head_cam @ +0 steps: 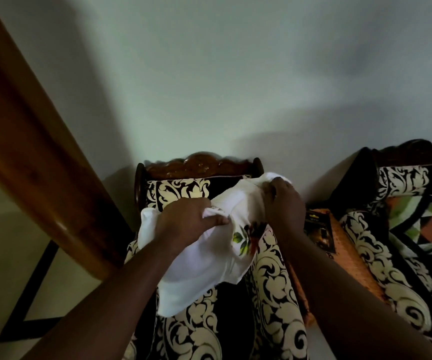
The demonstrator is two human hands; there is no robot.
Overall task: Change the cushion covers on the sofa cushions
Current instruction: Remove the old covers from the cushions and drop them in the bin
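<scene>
- While the white cushion cover (pixel 199 258) hung above the patterned sofa seat (pixel 274 294), the left hand (pixel 186 220) pinched a bunched fold.
- Right hand (pixel 283 203) gripped its upper edge, fingers curled.

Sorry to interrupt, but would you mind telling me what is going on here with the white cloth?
A person is working a white cover with a flower print over a patterned black-and-cream armchair. The left hand pinches a bunch of the fabric near its middle, while the right hand grips its far corner up by the carved wooden chair back. The cover looks crumpled; whether a cushion is inside it cannot be told.
</scene>
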